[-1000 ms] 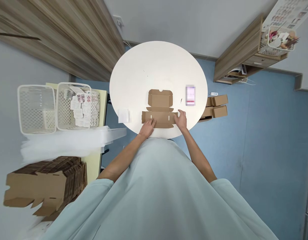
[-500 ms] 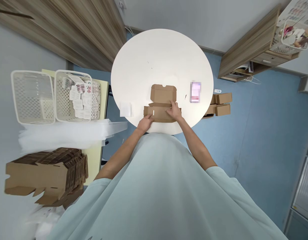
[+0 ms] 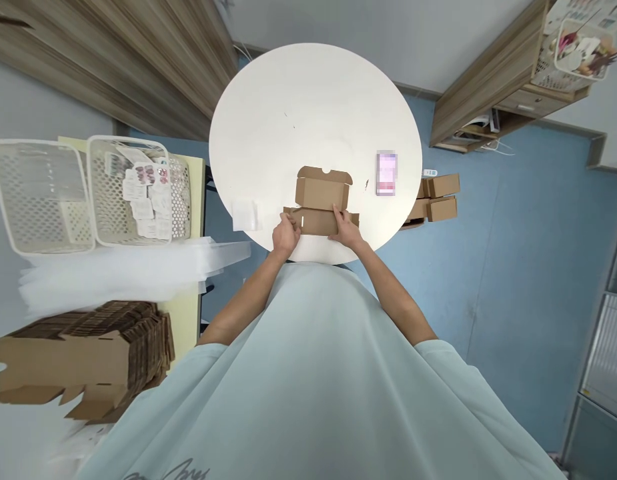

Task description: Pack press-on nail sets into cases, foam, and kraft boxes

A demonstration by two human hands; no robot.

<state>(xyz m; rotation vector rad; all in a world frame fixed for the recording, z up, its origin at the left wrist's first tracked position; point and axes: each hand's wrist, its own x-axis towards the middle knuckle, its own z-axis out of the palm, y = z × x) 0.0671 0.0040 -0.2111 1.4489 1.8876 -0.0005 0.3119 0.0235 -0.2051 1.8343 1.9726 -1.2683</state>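
A partly folded cardboard mailer box (image 3: 318, 223) lay by the near edge of the round white table (image 3: 308, 93). The left hand (image 3: 286, 235) pinched the box at its left end. The right hand (image 3: 347, 230) touched the box toward its right end, thumb and forefinger spread; whether it also gripped the cardboard could not be told. A white packet (image 3: 245, 215) lay at the table's left edge, and a phone (image 3: 387, 173), its screen blurred, near the right edge.
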